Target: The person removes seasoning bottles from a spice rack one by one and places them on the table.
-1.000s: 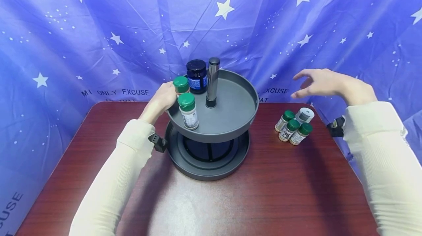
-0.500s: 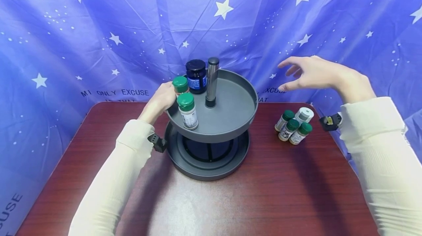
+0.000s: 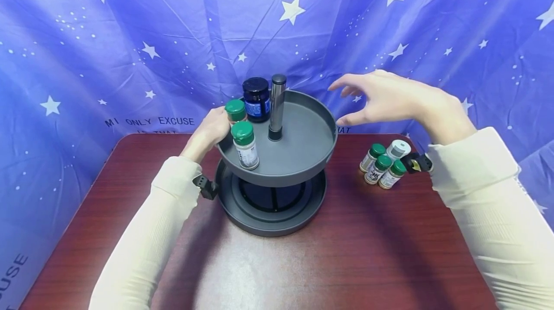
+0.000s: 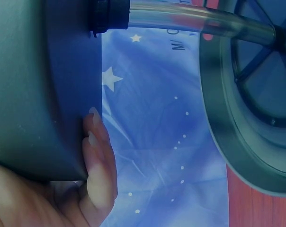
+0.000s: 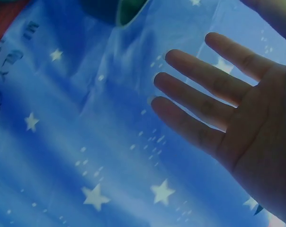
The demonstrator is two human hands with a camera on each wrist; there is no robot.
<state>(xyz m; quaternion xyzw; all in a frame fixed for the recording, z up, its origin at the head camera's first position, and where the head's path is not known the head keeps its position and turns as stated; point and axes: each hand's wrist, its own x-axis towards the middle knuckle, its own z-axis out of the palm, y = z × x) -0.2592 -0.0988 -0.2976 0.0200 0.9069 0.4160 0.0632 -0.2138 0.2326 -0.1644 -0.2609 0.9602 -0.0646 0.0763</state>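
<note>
A two-tier grey turntable rack (image 3: pixel 303 144) stands on the table, a shiny post (image 3: pixel 277 108) rising through its upper tray. At the left of that tray, my left hand (image 3: pixel 212 130) grips the edge. The left wrist view shows its fingers (image 4: pixel 99 184) curled under the tray's underside. On the upper tray stand a green-capped shaker (image 3: pixel 246 151), another green-capped shaker (image 3: pixel 235 109) behind it, and a dark jar (image 3: pixel 257 101) with a blue label. My right hand (image 3: pixel 385 98) hovers just beyond the tray's right rim, fingers spread and holding nothing.
Right of the rack, several green-capped shakers (image 3: pixel 377 170) cluster with a white-capped bottle (image 3: pixel 398 149). The lower tray (image 3: pixel 272 229) sits on the red-brown table (image 3: pixel 346 262). A blue star-patterned curtain (image 3: pixel 182 50) hangs behind.
My right hand has moved left, from above the shaker cluster to near the tray's right rim. The left hand keeps its grip, and the shakers and jar stay put.
</note>
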